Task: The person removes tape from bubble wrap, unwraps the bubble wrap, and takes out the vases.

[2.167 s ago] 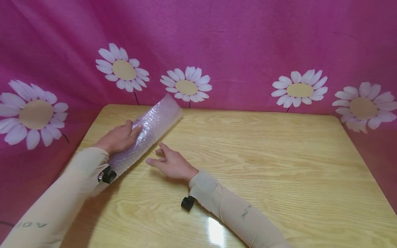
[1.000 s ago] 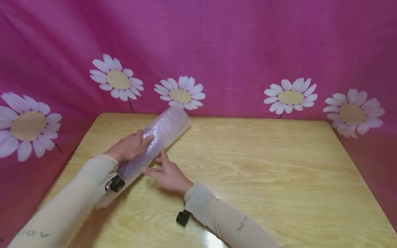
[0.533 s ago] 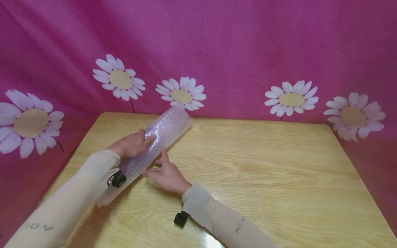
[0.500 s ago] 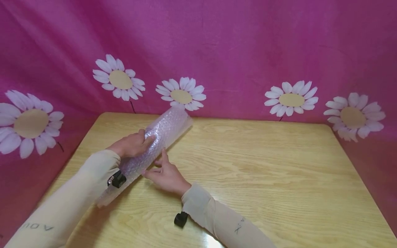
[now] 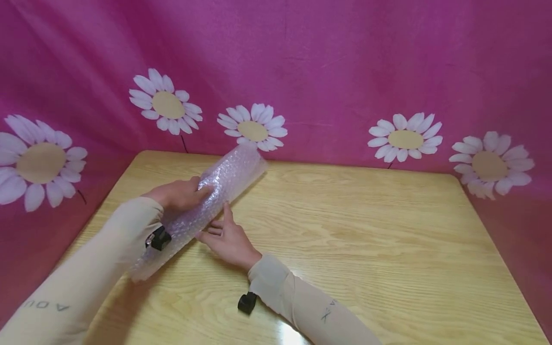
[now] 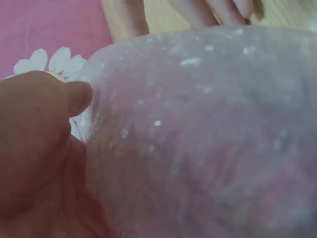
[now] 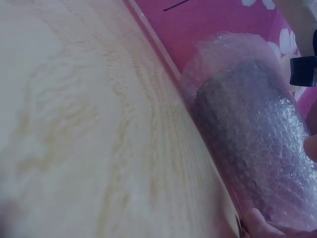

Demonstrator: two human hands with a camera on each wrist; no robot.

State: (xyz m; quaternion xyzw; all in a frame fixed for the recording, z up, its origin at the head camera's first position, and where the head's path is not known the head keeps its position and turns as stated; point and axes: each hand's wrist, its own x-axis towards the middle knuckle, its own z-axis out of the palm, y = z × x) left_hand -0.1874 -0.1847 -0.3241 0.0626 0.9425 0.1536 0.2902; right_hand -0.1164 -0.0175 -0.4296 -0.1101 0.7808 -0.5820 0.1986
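A roll of clear bubble wrap (image 5: 235, 170) slants across the left part of the table, its far end pointing to the back. Something dark and cylindrical shows through the layers in the right wrist view. My left hand (image 5: 178, 194) grips the roll from its left side, thumb on top; its other fingers are mostly hidden. Along the near right side, my right hand (image 5: 230, 242) touches the wrap with thumb and index finger spread, the index straight. In the left wrist view the bubble wrap (image 6: 208, 129) fills most of the picture beside the left thumb.
The wood-grain table (image 5: 366, 230) extends to the right of both hands. Behind and beside it hangs a pink cloth (image 5: 327, 72) printed with large white daisies. A small black camera (image 5: 247, 303) sits under the right wrist.
The right hand, apart from the roll about two seconds ago, has come up against its near side. Roll and left hand shifted slightly right; over the last half second they barely differ.
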